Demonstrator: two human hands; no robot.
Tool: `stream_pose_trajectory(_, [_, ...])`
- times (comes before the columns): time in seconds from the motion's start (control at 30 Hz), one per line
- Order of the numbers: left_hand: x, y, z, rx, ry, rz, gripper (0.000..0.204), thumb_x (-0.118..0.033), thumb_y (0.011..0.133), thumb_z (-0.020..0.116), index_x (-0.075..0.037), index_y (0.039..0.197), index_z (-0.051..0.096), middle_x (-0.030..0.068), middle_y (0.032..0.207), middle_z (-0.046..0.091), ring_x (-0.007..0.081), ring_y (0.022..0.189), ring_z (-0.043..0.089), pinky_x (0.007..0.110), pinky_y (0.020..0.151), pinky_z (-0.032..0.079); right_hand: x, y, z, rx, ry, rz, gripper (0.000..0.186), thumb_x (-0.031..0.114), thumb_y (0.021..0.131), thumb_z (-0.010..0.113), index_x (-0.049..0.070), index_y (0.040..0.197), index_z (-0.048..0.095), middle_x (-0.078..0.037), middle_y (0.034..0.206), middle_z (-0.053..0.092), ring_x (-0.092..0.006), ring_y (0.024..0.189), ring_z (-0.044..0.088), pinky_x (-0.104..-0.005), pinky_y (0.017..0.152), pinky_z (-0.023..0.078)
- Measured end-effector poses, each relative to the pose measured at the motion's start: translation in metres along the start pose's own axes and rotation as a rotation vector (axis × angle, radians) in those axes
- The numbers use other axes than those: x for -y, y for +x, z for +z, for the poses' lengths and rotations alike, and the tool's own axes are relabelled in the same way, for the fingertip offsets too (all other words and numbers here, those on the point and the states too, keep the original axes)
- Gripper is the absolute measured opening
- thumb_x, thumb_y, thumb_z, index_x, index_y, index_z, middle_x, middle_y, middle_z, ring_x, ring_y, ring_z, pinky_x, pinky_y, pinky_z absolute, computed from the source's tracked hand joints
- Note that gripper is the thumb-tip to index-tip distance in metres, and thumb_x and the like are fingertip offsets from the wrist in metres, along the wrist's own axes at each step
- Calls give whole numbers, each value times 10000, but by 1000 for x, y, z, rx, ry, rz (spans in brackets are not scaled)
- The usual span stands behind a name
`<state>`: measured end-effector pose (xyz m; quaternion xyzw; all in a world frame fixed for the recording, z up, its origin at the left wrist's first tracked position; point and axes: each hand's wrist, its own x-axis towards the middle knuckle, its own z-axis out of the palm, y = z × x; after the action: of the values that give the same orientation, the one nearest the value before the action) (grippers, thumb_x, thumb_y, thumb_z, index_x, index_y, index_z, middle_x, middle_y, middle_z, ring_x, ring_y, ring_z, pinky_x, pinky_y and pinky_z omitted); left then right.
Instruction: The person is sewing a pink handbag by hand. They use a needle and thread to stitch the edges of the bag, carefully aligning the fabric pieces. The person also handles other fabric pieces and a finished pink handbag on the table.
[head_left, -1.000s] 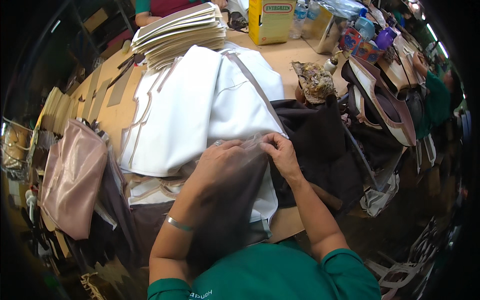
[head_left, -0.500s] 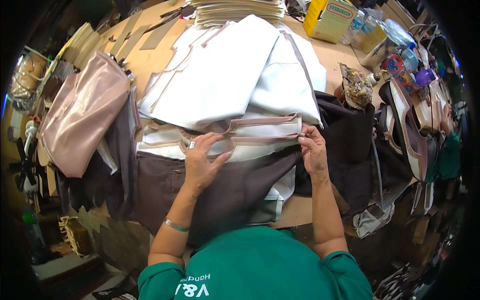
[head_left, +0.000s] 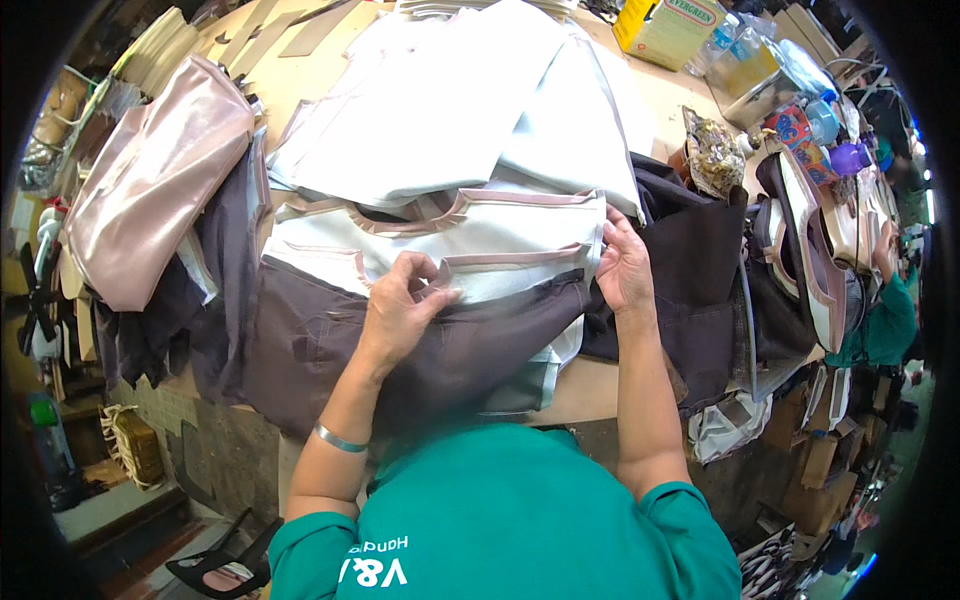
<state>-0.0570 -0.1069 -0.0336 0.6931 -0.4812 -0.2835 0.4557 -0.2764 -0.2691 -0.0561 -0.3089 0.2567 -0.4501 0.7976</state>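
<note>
An unfinished bag (head_left: 520, 225) lies in front of me, its white-backed mouth edged with pink folded trim around a cut-out handle notch. Dark brown lining cloth (head_left: 310, 345) hangs from it toward my body. My left hand (head_left: 400, 310) is closed, thumb and fingers pinching the pink edge of the near side beside the notch. At the right end of the mouth, my right hand (head_left: 625, 268) grips the corner, its thumb near the edge and its fingers partly behind. Just beyond lies a heap of white-backed bag pieces (head_left: 400, 130).
A shiny pink bag piece (head_left: 165, 180) leans at the left. To the right are dark cloth (head_left: 680, 245), a glue-crusted pot (head_left: 712, 155) and more bag parts (head_left: 800, 250). A yellow can (head_left: 660, 30) and bottles stand at the back right. Another person's green sleeve (head_left: 880, 320) shows far right.
The bag's mouth has spread wider, with the near and far edges farther apart. My left hand has closed from loose fingers to a pinch on the near edge. The view has shifted slightly.
</note>
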Motion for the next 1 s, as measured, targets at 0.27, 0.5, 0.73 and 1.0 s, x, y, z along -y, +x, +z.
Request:
stream_pose_trajectory(0.27, [4, -2, -12, 36, -226, -129, 242, -24, 711, 664, -38, 875, 487, -28, 754, 479, 38, 673, 445, 162, 625, 391, 8, -3, 7, 78, -121, 73, 274, 23, 842, 450, -44, 1108, 465, -87, 1020, 566, -129, 928, 541, -250, 840, 431])
stream_pose_trajectory(0.5, [-35, -28, -31, -12, -36, -9, 279, -48, 678, 698, -33, 881, 506, -3, 716, 510, 52, 637, 463, 199, 583, 417, 22, -34, 54, 237, -779, -202, 175, 3, 823, 484, 14, 971, 576, -41, 948, 579, -96, 883, 513, -247, 805, 400])
stream_pose_trajectory(0.73, [-76, -65, -51, -62, 110, 489, 403, 54, 591, 680, -35, 929, 478, 95, 803, 570, 177, 624, 571, 256, 535, 466, 63, 7, 102, 38, -434, -419, 218, 25, 788, 544, 22, 1003, 587, -54, 922, 608, -115, 840, 548, -238, 777, 411])
stream_pose_trajectory(1.0, [-46, -74, -29, 3, 192, 542, 354, -59, 649, 652, -14, 961, 491, 107, 823, 539, 264, 675, 559, 332, 579, 464, 114, 25, 103, 333, -683, -587, 294, -8, 791, 499, -9, 1084, 531, -106, 1084, 559, -192, 1029, 509, -333, 939, 337])
